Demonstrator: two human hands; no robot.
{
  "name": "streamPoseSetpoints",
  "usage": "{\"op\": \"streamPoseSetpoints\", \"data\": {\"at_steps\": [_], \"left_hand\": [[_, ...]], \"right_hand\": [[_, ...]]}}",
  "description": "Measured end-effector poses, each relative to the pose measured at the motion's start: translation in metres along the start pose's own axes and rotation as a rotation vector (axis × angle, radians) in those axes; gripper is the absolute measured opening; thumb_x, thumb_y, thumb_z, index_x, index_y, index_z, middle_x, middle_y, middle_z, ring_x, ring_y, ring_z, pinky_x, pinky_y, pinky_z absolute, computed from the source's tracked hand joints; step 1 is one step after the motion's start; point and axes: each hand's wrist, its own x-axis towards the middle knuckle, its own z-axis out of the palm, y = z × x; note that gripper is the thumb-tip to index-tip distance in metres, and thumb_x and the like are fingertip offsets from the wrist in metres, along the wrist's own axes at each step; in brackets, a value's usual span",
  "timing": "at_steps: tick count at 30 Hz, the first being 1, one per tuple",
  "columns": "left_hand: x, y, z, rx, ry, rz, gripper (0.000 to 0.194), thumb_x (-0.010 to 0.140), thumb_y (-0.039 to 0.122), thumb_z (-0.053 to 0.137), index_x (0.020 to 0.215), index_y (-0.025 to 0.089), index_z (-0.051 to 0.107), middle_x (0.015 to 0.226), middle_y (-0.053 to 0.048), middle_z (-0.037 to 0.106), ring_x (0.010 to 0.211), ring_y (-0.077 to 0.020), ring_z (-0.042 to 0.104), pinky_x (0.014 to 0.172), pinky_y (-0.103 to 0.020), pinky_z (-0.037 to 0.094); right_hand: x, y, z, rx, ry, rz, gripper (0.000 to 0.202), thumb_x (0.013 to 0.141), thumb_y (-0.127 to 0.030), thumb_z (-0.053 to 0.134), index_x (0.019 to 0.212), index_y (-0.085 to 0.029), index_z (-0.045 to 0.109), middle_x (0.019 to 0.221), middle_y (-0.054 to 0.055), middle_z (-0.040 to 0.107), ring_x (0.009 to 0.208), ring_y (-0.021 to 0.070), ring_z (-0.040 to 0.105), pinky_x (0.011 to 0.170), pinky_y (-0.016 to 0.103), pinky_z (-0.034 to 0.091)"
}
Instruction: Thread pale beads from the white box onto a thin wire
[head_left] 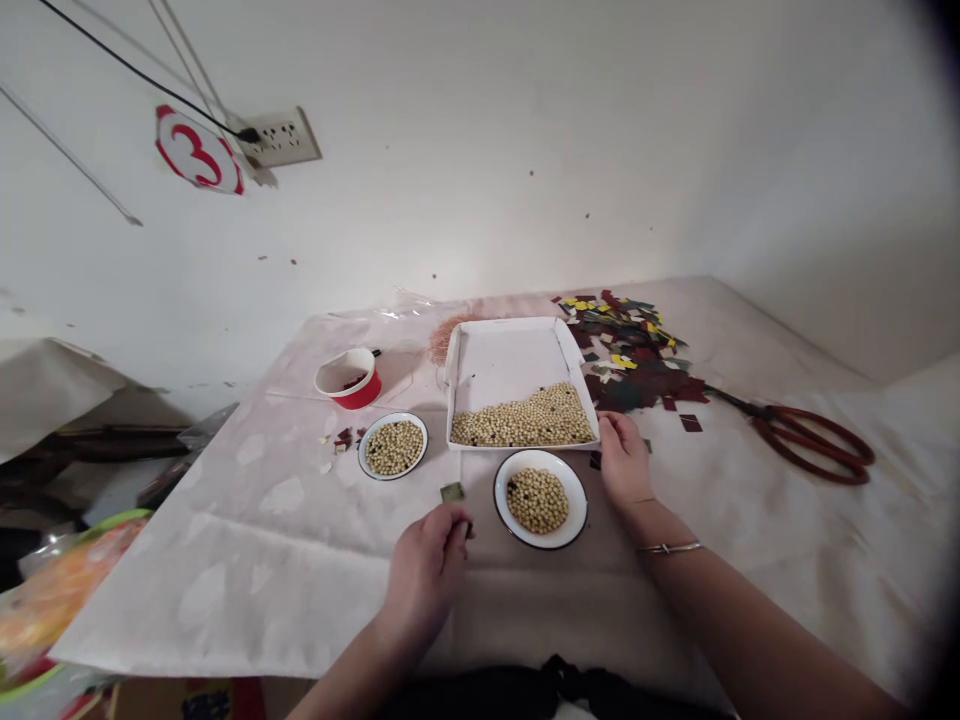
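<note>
My left hand (426, 562) is over the table's near side with its fingers pinched together. A small dark bit shows at the fingertips, too small to name. Just beyond them lies a small green square piece (452, 491). My right hand (625, 462) has its fingers closed on the near right corner of a shallow white box tray (510, 352). Pale round beans (525, 418) with some dark ones among them are heaped along the tray's near side. Between my hands stands a white dark-rimmed bowl (576, 498) of similar beans; a second such bowl (422, 445) sits to the left.
A red and white paper cup (366, 392) stands at the left, dark bits inside. Beyond the tray lie reddish strands (444, 340). At the right are a pile of coloured paper-like scraps (637, 380) and red-handled scissors (814, 440). A wall (480, 150) closes the back.
</note>
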Motion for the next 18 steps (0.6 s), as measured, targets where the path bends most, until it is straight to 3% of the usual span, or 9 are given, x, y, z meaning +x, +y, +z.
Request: {"op": "streamPoseSetpoints", "data": {"at_steps": [3, 8, 13, 18], "left_hand": [[0.022, 0.015, 0.009, -0.176, -0.023, -0.053, 0.014, 0.09, 0.024, 0.039, 0.091, 0.021, 0.053, 0.071, 0.003, 0.065, 0.056, -0.0103, 0.06, 0.056, -0.022, 0.047], [0.057, 0.028, 0.028, -0.325, 0.032, -0.032, 0.015, 0.089, 0.025, 0.041, 0.098, 0.021, 0.053, 0.072, 0.001, 0.063, 0.064, -0.0118, 0.063, 0.062, -0.024, 0.047], [0.077, 0.025, 0.043, -0.361, 0.101, 0.011, 0.022, 0.085, 0.017, 0.046, 0.107, 0.019, 0.048, 0.087, -0.003, 0.063, 0.079, -0.0139, 0.061, 0.075, -0.028, 0.048], [0.082, 0.015, 0.052, -0.352, 0.107, -0.002, 0.015, 0.083, 0.013, 0.046, 0.097, 0.019, 0.05, 0.088, -0.003, 0.061, 0.081, -0.0137, 0.06, 0.077, -0.028, 0.047]], "right_hand": [[0.0, -0.002, 0.0, -0.004, 0.002, -0.004, 0.035, 0.08, -0.048, 0.042, 0.09, -0.018, 0.058, 0.089, 0.009, 0.063, 0.083, 0.0236, 0.055, 0.078, 0.038, 0.043], [0.0, -0.006, -0.001, -0.019, -0.002, -0.024, 0.03, 0.08, -0.044, 0.044, 0.088, -0.019, 0.058, 0.088, 0.009, 0.063, 0.083, 0.0226, 0.055, 0.076, 0.036, 0.043], [-0.001, -0.008, -0.002, -0.035, -0.022, -0.026, 0.028, 0.082, -0.042, 0.045, 0.089, -0.018, 0.058, 0.088, 0.008, 0.062, 0.082, 0.0217, 0.055, 0.075, 0.035, 0.043], [-0.001, -0.012, -0.004, -0.063, -0.041, -0.012, 0.025, 0.083, -0.039, 0.047, 0.091, -0.018, 0.058, 0.088, 0.007, 0.062, 0.081, 0.0209, 0.055, 0.073, 0.035, 0.043]]}}
